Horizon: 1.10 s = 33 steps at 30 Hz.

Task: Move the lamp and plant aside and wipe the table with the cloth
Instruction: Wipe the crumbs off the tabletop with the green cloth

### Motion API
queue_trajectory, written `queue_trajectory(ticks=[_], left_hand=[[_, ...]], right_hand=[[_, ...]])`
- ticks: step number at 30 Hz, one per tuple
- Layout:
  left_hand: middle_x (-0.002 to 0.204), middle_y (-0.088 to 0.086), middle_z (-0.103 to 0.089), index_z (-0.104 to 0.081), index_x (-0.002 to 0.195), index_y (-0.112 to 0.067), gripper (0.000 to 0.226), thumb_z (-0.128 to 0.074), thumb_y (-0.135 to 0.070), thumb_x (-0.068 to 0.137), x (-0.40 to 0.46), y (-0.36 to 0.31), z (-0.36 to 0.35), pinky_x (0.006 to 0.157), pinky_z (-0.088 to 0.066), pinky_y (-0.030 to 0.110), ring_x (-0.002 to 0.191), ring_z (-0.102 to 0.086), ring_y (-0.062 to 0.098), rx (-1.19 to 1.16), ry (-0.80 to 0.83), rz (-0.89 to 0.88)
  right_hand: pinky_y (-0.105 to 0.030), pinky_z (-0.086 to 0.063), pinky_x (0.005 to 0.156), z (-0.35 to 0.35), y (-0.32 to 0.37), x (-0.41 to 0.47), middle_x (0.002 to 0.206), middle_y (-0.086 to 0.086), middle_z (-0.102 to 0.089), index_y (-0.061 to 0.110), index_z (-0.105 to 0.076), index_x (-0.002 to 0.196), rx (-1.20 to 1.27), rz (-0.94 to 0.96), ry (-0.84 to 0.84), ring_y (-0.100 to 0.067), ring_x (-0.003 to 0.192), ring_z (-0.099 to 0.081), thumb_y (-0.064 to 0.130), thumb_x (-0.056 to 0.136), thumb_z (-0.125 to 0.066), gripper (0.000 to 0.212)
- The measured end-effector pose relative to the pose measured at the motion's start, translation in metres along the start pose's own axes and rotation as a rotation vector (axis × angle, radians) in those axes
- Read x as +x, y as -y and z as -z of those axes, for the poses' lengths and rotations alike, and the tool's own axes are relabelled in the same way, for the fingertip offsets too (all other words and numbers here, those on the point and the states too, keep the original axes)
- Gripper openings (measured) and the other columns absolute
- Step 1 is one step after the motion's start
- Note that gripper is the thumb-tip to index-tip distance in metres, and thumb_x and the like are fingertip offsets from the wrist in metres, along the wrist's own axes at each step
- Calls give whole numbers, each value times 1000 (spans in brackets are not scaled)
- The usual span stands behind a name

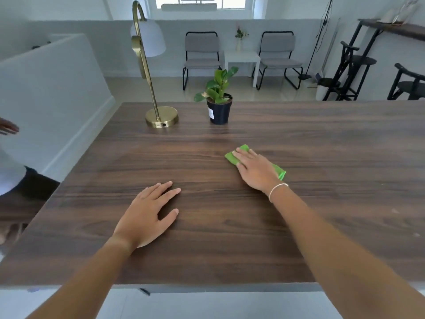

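Observation:
A dark wooden table [322, 139] fills the view. At its far edge stands a brass lamp [161, 116] with a white shade. To the lamp's right is a small green plant in a black pot [219, 110]. My right hand [255, 170] lies flat on a folded green cloth [232, 157] at the table's middle right, pressing it to the wood. My left hand [149, 212] rests palm down on the bare table near the front, fingers apart, holding nothing.
Another person's hand [8, 128] and clothing show at the far left edge. Beyond the table are two grey chairs [202, 56], a small white side table [242, 59] and black stools [354, 72] at the right. A white partition wall [53, 88] runs along the left.

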State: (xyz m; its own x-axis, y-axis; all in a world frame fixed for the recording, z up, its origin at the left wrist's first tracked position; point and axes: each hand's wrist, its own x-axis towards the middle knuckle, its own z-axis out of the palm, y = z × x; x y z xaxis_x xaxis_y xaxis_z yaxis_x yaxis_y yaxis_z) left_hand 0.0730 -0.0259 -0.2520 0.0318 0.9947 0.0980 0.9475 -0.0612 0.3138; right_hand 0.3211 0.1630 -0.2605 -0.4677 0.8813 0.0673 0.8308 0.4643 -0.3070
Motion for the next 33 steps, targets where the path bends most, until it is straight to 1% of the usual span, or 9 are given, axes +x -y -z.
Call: queue_trajectory(ticks=[3,6,12,16,20,23,26,30,33], left_hand=[[151,-12,-27,-34,137,-39,68,-22,-62,74,0,1,1,116,-8,27,141,-17,11,-8,11,12],[151,-11,-27,-33,137,-40,67,-22,-62,75,1,1,0,117,-8,29,141,-16,11,-13,13,5],[152,-13,-25,-32,137,-41,65,-22,-62,76,1,3,-2,115,-5,26,142,-15,10,0,4,10],[152,-15,-24,-31,137,-42,65,-21,-62,76,1,2,-1,115,-3,24,142,-14,8,2,2,11],[151,-13,-26,-33,137,-41,66,-21,-62,75,2,2,0,115,-5,25,141,-16,10,4,5,7],[151,-11,-28,-35,136,-39,67,-22,-62,75,1,1,0,114,-6,26,141,-18,12,-3,9,-1],[151,-10,-29,-36,136,-38,68,-22,-62,74,1,3,0,113,-8,26,141,-19,13,-7,8,-1],[150,-9,-30,-37,136,-38,70,-22,-63,73,2,2,0,112,-9,26,140,-20,13,5,3,-4],[150,-8,-31,-38,136,-36,71,-22,-63,72,3,2,0,114,-11,29,140,-22,15,11,2,-5]], right_hand=[[-38,-18,115,-11,49,-40,153,9,-27,27,-30,141,4,239,56,-19,142,-20,33,96,-29,46],[-37,-22,115,1,16,-83,150,10,-33,29,-34,139,59,352,33,-15,140,-25,46,88,-18,56],[-48,-26,113,27,-102,-13,151,-2,-33,22,-35,139,-25,-49,-53,-25,140,-27,30,95,-33,45],[-43,-25,113,17,-53,43,153,-1,-29,19,-33,140,-61,-112,-59,-27,140,-24,23,95,-33,45],[-40,-20,113,-4,29,15,153,4,-27,23,-30,141,-16,160,70,-23,142,-20,26,96,-34,45],[-38,-17,116,1,26,-51,153,11,-24,29,-27,142,28,275,105,-14,142,-16,34,96,-27,46],[-38,-18,114,23,-37,-93,152,11,-26,31,-29,140,22,138,51,-14,142,-19,41,92,-23,50],[-45,-22,112,59,-134,-93,153,3,-28,26,-33,140,-32,-307,-69,-25,141,-23,30,96,-34,44],[-46,-24,113,63,-149,-92,153,2,-29,24,-34,139,-66,-392,-100,-27,141,-24,28,96,-35,44]])
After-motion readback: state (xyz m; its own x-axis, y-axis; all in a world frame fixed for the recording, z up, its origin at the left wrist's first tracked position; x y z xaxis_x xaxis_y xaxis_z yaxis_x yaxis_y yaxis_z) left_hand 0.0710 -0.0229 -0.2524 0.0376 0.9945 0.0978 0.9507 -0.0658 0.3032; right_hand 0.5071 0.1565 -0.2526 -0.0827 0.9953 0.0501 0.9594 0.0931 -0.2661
